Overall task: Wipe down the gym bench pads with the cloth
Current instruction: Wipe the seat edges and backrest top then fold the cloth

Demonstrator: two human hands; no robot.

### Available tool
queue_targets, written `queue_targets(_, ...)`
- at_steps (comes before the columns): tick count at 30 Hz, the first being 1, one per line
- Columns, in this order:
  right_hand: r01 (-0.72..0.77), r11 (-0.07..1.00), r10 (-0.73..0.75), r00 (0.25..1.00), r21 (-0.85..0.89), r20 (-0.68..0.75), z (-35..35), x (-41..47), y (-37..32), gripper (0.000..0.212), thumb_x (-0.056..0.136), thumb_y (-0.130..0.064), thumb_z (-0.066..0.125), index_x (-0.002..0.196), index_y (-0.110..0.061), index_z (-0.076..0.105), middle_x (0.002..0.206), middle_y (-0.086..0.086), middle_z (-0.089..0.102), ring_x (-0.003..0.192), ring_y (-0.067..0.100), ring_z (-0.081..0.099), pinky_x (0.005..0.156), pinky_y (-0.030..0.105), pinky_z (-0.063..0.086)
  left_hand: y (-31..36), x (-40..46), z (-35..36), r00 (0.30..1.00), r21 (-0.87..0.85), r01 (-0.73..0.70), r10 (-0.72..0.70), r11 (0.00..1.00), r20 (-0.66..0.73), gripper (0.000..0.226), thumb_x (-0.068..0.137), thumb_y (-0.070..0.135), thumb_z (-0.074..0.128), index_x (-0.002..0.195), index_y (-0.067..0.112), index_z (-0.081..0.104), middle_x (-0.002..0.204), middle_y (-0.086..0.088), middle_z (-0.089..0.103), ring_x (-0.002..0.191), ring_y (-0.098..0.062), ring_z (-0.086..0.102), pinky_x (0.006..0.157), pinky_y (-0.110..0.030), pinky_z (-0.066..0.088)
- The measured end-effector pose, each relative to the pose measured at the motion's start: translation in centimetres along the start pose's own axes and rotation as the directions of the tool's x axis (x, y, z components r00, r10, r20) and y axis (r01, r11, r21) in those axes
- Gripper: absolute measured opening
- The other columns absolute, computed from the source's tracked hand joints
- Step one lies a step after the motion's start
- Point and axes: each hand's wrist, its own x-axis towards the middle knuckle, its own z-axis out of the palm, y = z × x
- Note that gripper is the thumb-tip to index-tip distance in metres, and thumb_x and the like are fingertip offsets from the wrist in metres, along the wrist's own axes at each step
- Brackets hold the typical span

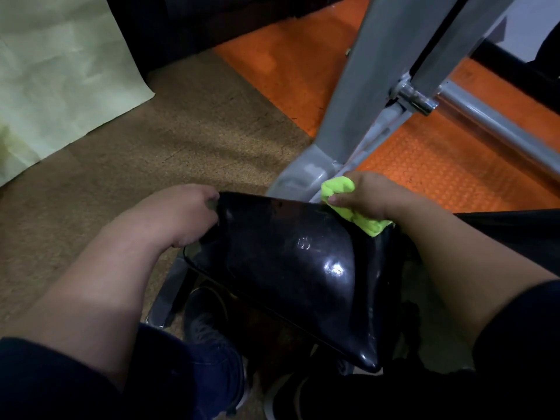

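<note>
A glossy black bench pad [291, 262] fills the middle of the view, narrowing toward me. My left hand [185, 213] grips its far left edge, fingers curled over the rim. My right hand [366, 195] holds a bunched lime-green cloth [348, 204] at the pad's far right corner, thumb pinching the cloth against the pad edge. A strip of cloth trails down along the pad's right side. A second black pad [500, 228] lies to the right, partly hidden behind my right forearm.
A grey metal machine frame [378, 86] rises just beyond the pad, with a chrome bar [485, 122] running to the right. Orange rubber matting [288, 65] and brown carpet [181, 140] cover the floor. A pale sheet [60, 71] lies at the far left. My shoe [209, 331] shows below.
</note>
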Motion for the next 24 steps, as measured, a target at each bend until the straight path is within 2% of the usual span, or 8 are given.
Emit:
queue_targets(2, 0.019, 1.0, -0.019, 1.0, -0.022, 0.009, 0.1, 0.2, -0.3, 0.032, 0.083, -0.053, 0.07, 0.103, -0.031, 0.057, 0.1, 0.001, 0.064, 0.095, 0.023, 0.059, 0.081, 0.033, 0.046, 0.0, 0.1, -0.1, 1.0, -0.002, 0.0, 0.0, 1.0, 0.002, 0.045, 0.09, 0.021, 0.055, 0.134, 0.027, 0.058, 0.126, -0.006, 0.063, 0.111, -0.026, 0.059, 0.084, -0.028, 0.046)
queue_targets(4, 0.003, 1.0, -0.003, 1.0, 0.002, 0.018, -0.2, 0.4, -0.7, 0.032, 0.083, -0.053, 0.071, 0.103, -0.031, 0.058, 0.103, 0.001, 0.066, 0.098, 0.023, 0.06, 0.087, 0.035, 0.048, -0.1, 0.2, -0.1, 1.0, -0.011, -0.003, 0.003, 1.0, -0.004, 0.044, 0.089, 0.021, 0.055, 0.132, 0.028, 0.059, 0.122, -0.006, 0.064, 0.108, -0.025, 0.059, 0.082, -0.028, 0.047)
queue_targets(8, 0.04, 0.993, -0.036, 0.999, -0.114, 0.038, 0.6, 0.9, -2.4, 0.047, 0.082, -0.061, 0.066, 0.113, -0.026, 0.056, 0.106, 0.004, 0.062, 0.099, 0.025, 0.057, 0.086, 0.036, 0.047, 0.0, 0.1, -0.3, 1.0, -0.026, -0.014, 0.014, 1.0, -0.006, 0.039, 0.089, 0.021, 0.055, 0.126, 0.029, 0.063, 0.111, -0.003, 0.064, 0.1, -0.023, 0.06, 0.081, -0.03, 0.05)
queue_targets(11, 0.039, 0.995, -0.035, 0.998, -0.094, 0.045, 0.7, 1.0, -2.8, 0.054, 0.076, -0.069, 0.063, 0.109, -0.027, 0.055, 0.101, 0.002, 0.061, 0.098, 0.027, 0.059, 0.085, 0.038, 0.049, -0.1, 0.0, -0.3, 1.0, -0.036, -0.012, 0.011, 0.999, -0.014, 0.036, 0.088, 0.021, 0.055, 0.121, 0.03, 0.064, 0.103, -0.001, 0.065, 0.094, -0.022, 0.06, 0.078, -0.031, 0.051)
queue_targets(16, 0.066, 0.993, -0.062, 0.997, -0.094, 0.044, 1.4, 1.0, -4.2, 0.044, 0.088, -0.054, 0.064, 0.117, -0.024, 0.051, 0.106, 0.003, 0.055, 0.093, 0.02, 0.049, 0.076, 0.032, 0.038, 0.1, -0.4, -0.6, 0.999, -0.018, -0.019, 0.018, 1.0, -0.031, 0.031, 0.089, 0.021, 0.054, 0.118, 0.028, 0.065, 0.1, -0.002, 0.064, 0.096, -0.023, 0.06, 0.079, -0.032, 0.05)
queue_targets(20, 0.032, 0.997, -0.03, 0.999, -0.066, 0.033, 1.1, 0.9, -4.8, 0.052, 0.088, -0.055, 0.064, 0.127, -0.024, 0.049, 0.118, 0.007, 0.06, 0.103, 0.027, 0.054, 0.081, 0.034, 0.043, 0.1, -0.7, -0.6, 0.999, -0.023, -0.016, 0.015, 1.0, -0.042, 0.03, 0.09, 0.021, 0.054, 0.117, 0.026, 0.065, 0.101, -0.001, 0.063, 0.097, -0.023, 0.058, 0.077, -0.031, 0.046)
queue_targets(22, 0.063, 0.995, -0.061, 0.998, -0.073, 0.031, 1.4, 1.0, -5.7, 0.048, 0.088, -0.055, 0.063, 0.122, -0.023, 0.051, 0.118, 0.007, 0.06, 0.111, 0.029, 0.056, 0.085, 0.034, 0.042, 0.2, -0.8, -0.7, 0.999, -0.024, -0.015, 0.014, 1.0, -0.043, 0.031, 0.09, 0.02, 0.054, 0.118, 0.025, 0.065, 0.101, -0.002, 0.063, 0.098, -0.024, 0.059, 0.08, -0.032, 0.049)
queue_targets(24, 0.132, 0.989, -0.131, 0.991, -0.067, 0.015, 2.3, 0.9, -6.5, 0.037, 0.088, -0.055, 0.063, 0.109, -0.028, 0.05, 0.109, 0.003, 0.06, 0.106, 0.026, 0.056, 0.08, 0.034, 0.042, 0.3, -0.9, -0.8, 0.998, -0.02, -0.02, 0.019, 1.0, -0.054, 0.031, 0.09, 0.019, 0.053, 0.118, 0.025, 0.065, 0.105, -0.003, 0.065, 0.101, -0.025, 0.059, 0.084, -0.033, 0.05)
